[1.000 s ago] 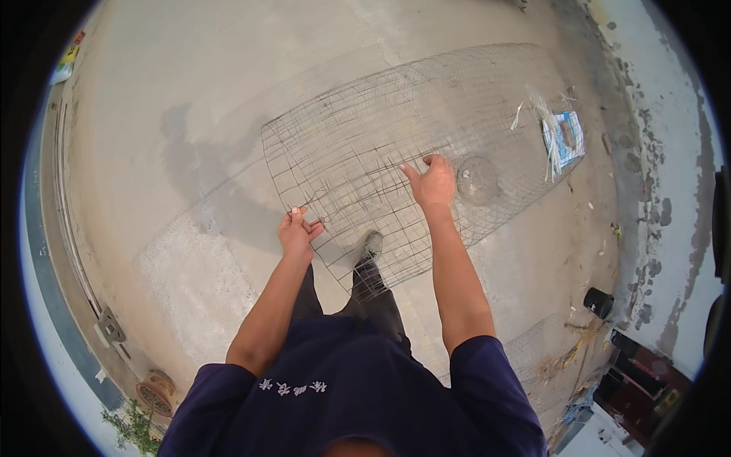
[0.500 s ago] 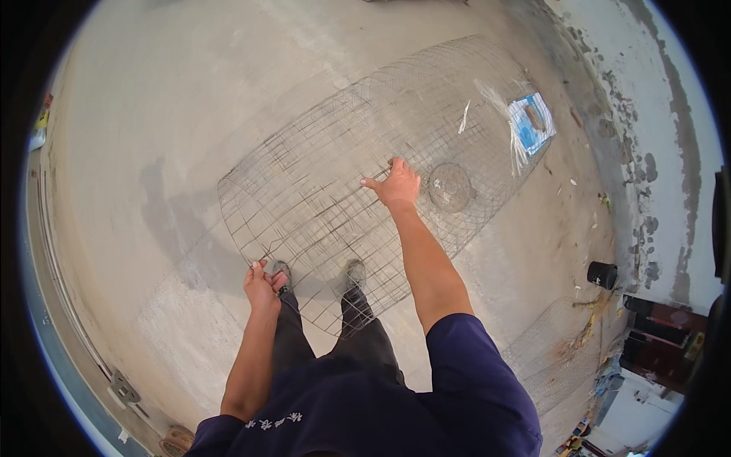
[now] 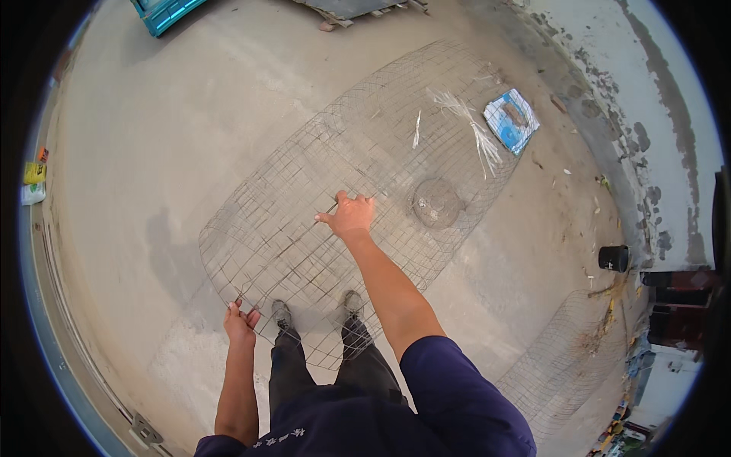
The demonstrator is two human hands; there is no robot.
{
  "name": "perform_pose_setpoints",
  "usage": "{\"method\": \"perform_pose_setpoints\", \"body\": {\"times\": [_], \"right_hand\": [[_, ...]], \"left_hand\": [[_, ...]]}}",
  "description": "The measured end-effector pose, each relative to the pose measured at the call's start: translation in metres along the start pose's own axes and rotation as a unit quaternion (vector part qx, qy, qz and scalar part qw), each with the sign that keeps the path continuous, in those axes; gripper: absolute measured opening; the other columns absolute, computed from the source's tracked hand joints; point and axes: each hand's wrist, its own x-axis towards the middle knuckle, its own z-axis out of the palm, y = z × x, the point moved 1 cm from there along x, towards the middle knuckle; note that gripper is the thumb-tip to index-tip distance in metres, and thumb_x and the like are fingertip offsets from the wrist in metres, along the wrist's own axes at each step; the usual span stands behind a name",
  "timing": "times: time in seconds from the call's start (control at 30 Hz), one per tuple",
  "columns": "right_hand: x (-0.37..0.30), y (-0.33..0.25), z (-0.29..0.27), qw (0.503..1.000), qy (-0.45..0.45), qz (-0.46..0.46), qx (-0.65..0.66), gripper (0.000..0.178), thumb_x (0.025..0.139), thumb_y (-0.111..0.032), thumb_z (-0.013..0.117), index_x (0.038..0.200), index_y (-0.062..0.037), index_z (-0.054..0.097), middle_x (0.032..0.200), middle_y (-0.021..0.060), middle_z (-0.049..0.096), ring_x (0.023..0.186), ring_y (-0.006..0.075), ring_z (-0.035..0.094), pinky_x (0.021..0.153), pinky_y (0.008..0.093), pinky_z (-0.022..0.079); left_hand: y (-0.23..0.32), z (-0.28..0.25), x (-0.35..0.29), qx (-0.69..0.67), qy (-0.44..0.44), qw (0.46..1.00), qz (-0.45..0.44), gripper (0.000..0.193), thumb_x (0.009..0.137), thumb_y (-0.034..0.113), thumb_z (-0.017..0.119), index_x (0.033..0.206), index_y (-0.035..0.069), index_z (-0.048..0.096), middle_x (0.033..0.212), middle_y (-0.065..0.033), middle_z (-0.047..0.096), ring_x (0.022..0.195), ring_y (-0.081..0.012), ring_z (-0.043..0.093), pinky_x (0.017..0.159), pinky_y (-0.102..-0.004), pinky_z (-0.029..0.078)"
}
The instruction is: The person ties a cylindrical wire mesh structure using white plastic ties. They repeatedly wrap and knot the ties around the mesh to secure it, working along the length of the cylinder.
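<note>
A long cage-like roll of wire mesh (image 3: 297,251) stretches from my feet toward the far right, with its near end over my shoes. My left hand (image 3: 242,321) is closed on the wire at its near left edge. My right hand (image 3: 352,213) reaches over the middle of the mesh, fingers bent down around its wires and thumb out to the left; the fingertips are partly hidden. Right of that hand, a round grey lump (image 3: 436,203) shows among the wires.
White strips (image 3: 478,137) and a blue-and-white sheet (image 3: 511,122) with a brick-like piece lie at the far right end. A black bucket (image 3: 613,258) stands by the wall. More mesh (image 3: 567,358) lies at lower right. A teal metal corner (image 3: 164,14) shows at the top left.
My right hand has come left and nearer across the mesh, its fingers now bent onto the wires. My left hand stays on the near edge. The view has shifted, showing more at the top.
</note>
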Motion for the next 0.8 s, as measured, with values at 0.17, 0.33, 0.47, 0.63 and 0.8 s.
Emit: {"method": "perform_pose_setpoints", "body": {"times": [0.17,0.33,0.47,0.63,0.8], "right_hand": [[-0.001,0.002,-0.002,1.0,0.013,-0.006,0.017,0.077,0.075,-0.072,0.081,0.121,-0.0118,0.069,0.094,0.0078,0.074,0.106,0.0243,0.062,0.1,0.0394,0.037],[-0.007,0.024,-0.005,0.981,0.177,-0.07,0.045,0.069,0.08,-0.06,0.084,0.125,-0.0103,0.067,0.092,0.009,0.075,0.102,0.0253,0.066,0.095,0.0412,0.047],[-0.002,0.084,-0.056,0.94,0.205,-0.058,0.265,0.044,0.091,-0.039,0.079,0.119,-0.0059,0.07,0.094,0.0122,0.077,0.084,0.0251,0.072,0.077,0.0408,0.057],[0.082,0.235,-0.116,0.923,0.323,0.059,0.199,0.031,0.094,-0.019,0.07,0.121,-0.0038,0.07,0.112,0.0159,0.075,0.094,0.0339,0.073,0.085,0.0448,0.057],[0.18,0.384,-0.136,0.921,0.373,0.097,0.058,0.061,0.096,-0.014,0.064,0.151,-0.0015,0.039,0.147,0.029,0.053,0.125,0.0435,0.061,0.105,0.05,0.049]], "left_hand": [[-0.002,-0.003,0.01,0.008,-0.004,1.0,-0.009,0.039,0.11,0.041,0.053,0.124,0.006,0.06,0.064,0.0038,0.04,0.065,-0.0195,0.069,0.053,-0.0294,0.057],[-0.012,-0.002,0.012,0.009,-0.044,0.998,-0.032,0.04,0.111,0.043,0.052,0.126,0.006,0.056,0.063,0.0025,0.04,0.071,-0.0234,0.073,0.043,-0.0247,0.035],[-0.026,-0.013,0.006,-0.008,-0.036,0.998,-0.046,0.037,0.112,0.041,0.05,0.124,0.006,0.054,0.061,0.0022,0.039,0.072,-0.0244,0.074,0.04,-0.0227,0.028],[-0.023,-0.02,0.005,-0.015,-0.04,0.999,-0.007,0.036,0.112,0.041,0.049,0.12,0.007,0.054,0.058,0.0042,0.034,0.069,-0.0226,0.073,0.038,-0.0214,0.024],[-0.035,-0.015,0.004,0.0,-0.008,1.0,0.021,0.035,0.112,0.044,0.049,0.113,0.009,0.055,0.055,0.0049,0.032,0.066,-0.0215,0.072,0.037,-0.0219,0.023]]}}
